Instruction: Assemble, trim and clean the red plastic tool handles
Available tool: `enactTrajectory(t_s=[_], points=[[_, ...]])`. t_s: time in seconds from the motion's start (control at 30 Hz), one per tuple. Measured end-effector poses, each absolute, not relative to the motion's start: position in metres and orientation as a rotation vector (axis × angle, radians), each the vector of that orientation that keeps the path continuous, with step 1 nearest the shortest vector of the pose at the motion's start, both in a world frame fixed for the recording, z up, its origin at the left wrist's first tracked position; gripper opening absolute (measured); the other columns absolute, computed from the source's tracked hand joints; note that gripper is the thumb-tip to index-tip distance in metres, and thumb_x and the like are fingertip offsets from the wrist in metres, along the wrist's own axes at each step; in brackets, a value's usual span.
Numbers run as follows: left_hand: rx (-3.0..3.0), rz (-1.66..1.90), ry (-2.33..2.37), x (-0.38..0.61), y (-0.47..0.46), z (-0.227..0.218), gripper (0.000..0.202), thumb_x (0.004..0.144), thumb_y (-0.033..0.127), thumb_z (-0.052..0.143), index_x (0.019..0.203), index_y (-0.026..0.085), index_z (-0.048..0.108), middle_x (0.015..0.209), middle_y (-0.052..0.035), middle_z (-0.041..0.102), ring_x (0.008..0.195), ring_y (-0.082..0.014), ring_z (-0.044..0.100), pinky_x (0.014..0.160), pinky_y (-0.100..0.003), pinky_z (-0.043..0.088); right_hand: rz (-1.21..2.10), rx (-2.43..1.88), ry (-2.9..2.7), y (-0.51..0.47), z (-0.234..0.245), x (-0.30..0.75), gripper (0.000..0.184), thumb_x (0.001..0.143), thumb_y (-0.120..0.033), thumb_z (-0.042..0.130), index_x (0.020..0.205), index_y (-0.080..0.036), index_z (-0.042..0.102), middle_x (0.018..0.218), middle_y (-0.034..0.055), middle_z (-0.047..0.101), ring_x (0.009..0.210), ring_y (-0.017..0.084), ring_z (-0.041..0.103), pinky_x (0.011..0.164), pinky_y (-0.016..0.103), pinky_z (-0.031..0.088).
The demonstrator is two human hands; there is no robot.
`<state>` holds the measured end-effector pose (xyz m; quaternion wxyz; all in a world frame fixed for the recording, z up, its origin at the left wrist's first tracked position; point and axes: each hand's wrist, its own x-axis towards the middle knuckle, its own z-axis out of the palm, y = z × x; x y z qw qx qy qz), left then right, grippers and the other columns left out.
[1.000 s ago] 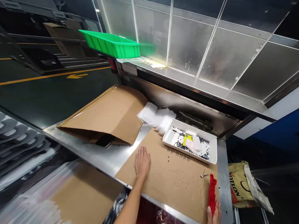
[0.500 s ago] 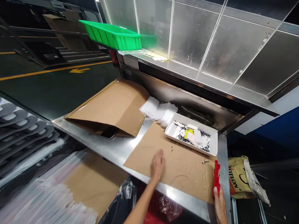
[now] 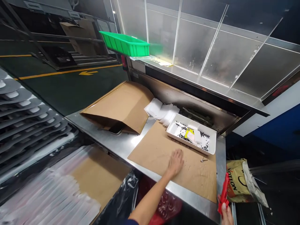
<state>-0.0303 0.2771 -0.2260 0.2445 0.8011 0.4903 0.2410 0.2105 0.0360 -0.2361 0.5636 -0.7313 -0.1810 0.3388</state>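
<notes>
My left hand (image 3: 175, 163) lies palm down on a flat cardboard sheet (image 3: 152, 150), fingers stretched out, with nothing seen in it. At the table's right edge my right hand (image 3: 226, 214) grips a long red plastic part (image 3: 224, 193), held upright and tilted. Beyond my left hand stands a white tray (image 3: 187, 144) with many small black pieces, a yellow label (image 3: 189, 133) and pale slips in it. Small metal bits (image 3: 203, 159) lie on the cardboard in front of the tray's right end.
A big open cardboard envelope-like box (image 3: 117, 103) lies at the table's left. White papers (image 3: 161, 111) fan out behind the sheet. A green bin (image 3: 126, 45) sits on the shelf above. Wrapped goods (image 3: 58, 190) fill a box at lower left; a printed sack (image 3: 241, 181) stands right.
My left hand has slid to the right across the cardboard. The red part in my right hand has moved right and down, past the table's edge. The view has shifted a little.
</notes>
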Motion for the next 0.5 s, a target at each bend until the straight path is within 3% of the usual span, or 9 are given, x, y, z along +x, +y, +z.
enactTrajectory(t_s=[0.1,0.2,0.27,0.33,0.4,0.5], points=[[2.357,0.539,0.919,-0.005,0.184,-0.230,0.032,0.089,0.044,0.059,0.111,0.022,0.066,0.114,-0.0072,0.069,0.102,-0.0224,0.064,0.092,-0.043,0.051,0.844,-1.639,-0.362,0.027,-0.233,0.212,0.088,0.063,-0.081,0.062,0.120,-0.013,0.059,0.117,0.0175,0.069,0.127,0.038,0.052,0.100,0.044,0.048],[2.442,0.459,0.632,0.014,0.121,-0.233,0.031,0.083,0.048,0.063,0.108,0.030,0.069,0.106,-0.0025,0.072,0.094,-0.0191,0.067,0.083,-0.031,0.053,0.846,-1.557,-0.291,0.008,-0.225,0.216,0.082,0.065,-0.076,0.066,0.120,-0.015,0.057,0.119,0.0152,0.069,0.120,0.035,0.059,0.100,0.043,0.049],[2.471,0.443,0.580,0.029,0.117,-0.236,0.043,0.087,0.046,0.056,0.126,0.029,0.059,0.123,-0.0075,0.067,0.108,-0.0227,0.063,0.092,-0.034,0.050,0.818,-1.519,-0.238,-0.009,-0.220,0.216,0.074,0.067,-0.072,0.067,0.117,-0.018,0.058,0.124,0.0137,0.066,0.117,0.033,0.062,0.098,0.042,0.051],[2.498,0.434,0.601,0.046,0.132,-0.240,0.060,0.091,0.047,0.048,0.145,0.022,0.040,0.143,-0.0157,0.052,0.127,-0.0292,0.051,0.105,-0.046,0.041,0.783,-1.499,-0.179,-0.027,-0.218,0.211,0.071,0.068,-0.071,0.068,0.114,-0.019,0.060,0.125,0.0132,0.066,0.112,0.033,0.064,0.093,0.041,0.053],[2.537,0.410,0.603,0.060,0.150,-0.245,0.080,0.087,0.059,0.049,0.151,0.018,0.025,0.153,-0.0200,0.036,0.139,-0.0353,0.036,0.112,-0.055,0.030,0.742,-1.493,-0.116,-0.044,-0.219,0.203,0.069,0.067,-0.072,0.068,0.110,-0.019,0.061,0.120,0.0127,0.068,0.107,0.032,0.067,0.088,0.040,0.055],[2.612,0.364,0.550,0.065,0.163,-0.254,0.099,0.077,0.073,0.051,0.153,0.019,0.018,0.158,-0.0184,0.025,0.145,-0.0373,0.022,0.116,-0.056,0.018,0.682,-1.493,-0.017,-0.069,-0.224,0.190,0.068,0.064,-0.074,0.070,0.105,-0.019,0.064,0.111,0.0111,0.072,0.098,0.030,0.071,0.080,0.036,0.056]])
